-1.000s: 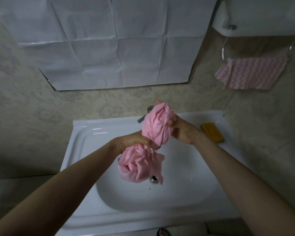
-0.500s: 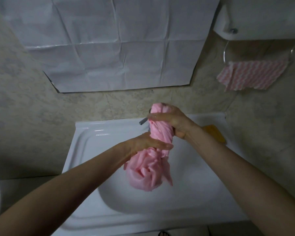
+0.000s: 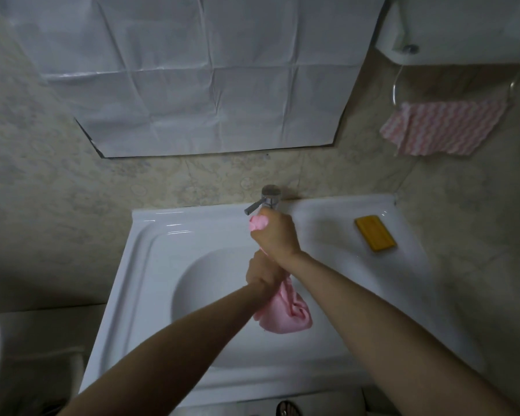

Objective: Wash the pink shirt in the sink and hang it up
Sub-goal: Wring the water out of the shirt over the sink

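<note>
We have the soft pink fabric shirt (image 3: pixel 285 313) twisted into a rope over the glossy white sink (image 3: pixel 150 265). Right grip (image 3: pixel 275 234) is at 12 o'clock of the basin, just under the chrome tap (image 3: pixel 269 198), fingers curled tight round the top end. Left grip (image 3: pixel 260 273) is just below, fisted round the middle. The loose bulb hangs at 5 o'clock from it. We judge it wet: heavy, limp, slippery, not fragile. Best hold is the twisted neck, not the bulb. Yellow rectangular soap bar (image 3: pixel 375 232) sits at 2 o'clock on the rim.
</note>
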